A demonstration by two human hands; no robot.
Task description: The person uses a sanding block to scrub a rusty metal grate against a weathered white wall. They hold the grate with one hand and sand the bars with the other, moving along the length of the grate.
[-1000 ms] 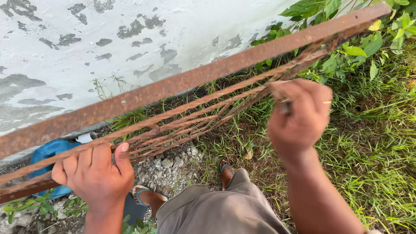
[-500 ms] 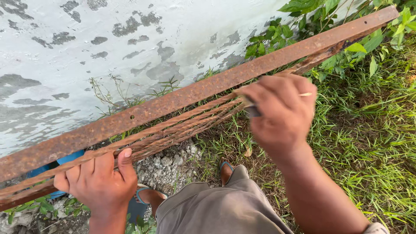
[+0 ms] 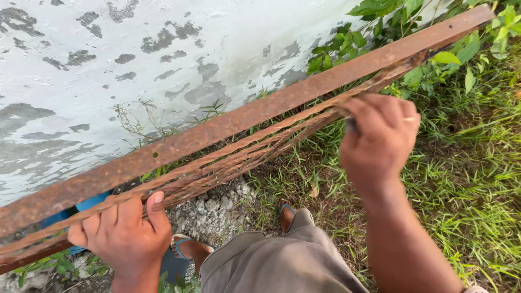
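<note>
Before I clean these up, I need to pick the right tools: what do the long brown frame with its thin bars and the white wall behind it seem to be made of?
The long brown frame with thin bars looks like iron or steel, heavily rusted: rough, flaky orange-brown surface throughout. The white wall looks like painted plaster or concrete, since grey patches show where the paint has peeled.

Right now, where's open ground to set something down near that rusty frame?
Free: the grass right of the right hand, and the gravel patch between the rusty frame and the feet. Crowded: the left hand grips the frame's thin bars; weeds fill the wall gap.
</note>
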